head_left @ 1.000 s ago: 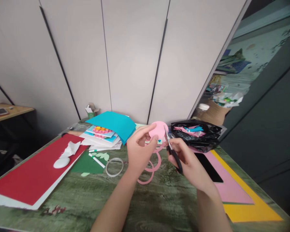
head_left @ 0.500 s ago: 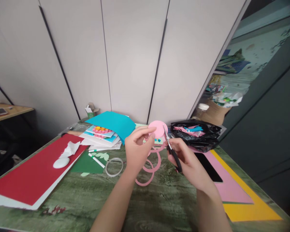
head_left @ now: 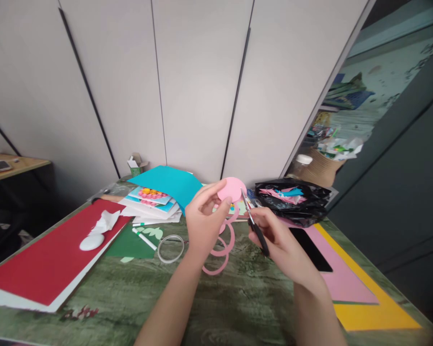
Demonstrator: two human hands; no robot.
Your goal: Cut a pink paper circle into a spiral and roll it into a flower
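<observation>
Pink paper disc (head_left: 230,188) was pinched between the thumb and fingers of the left hand (head_left: 202,223), raised above the green marbled table (head_left: 238,298). From its edge a curling spiral strip (head_left: 222,250) of the same thin pink paper dangled toward the tabletop. The right hand (head_left: 277,240) gripped black-handled scissors (head_left: 254,223), their slim metal blades at the disc's rim. A crinkled black plastic bag (head_left: 296,202) sat just beyond, and a flat red sheet (head_left: 46,259) lay far left.
</observation>
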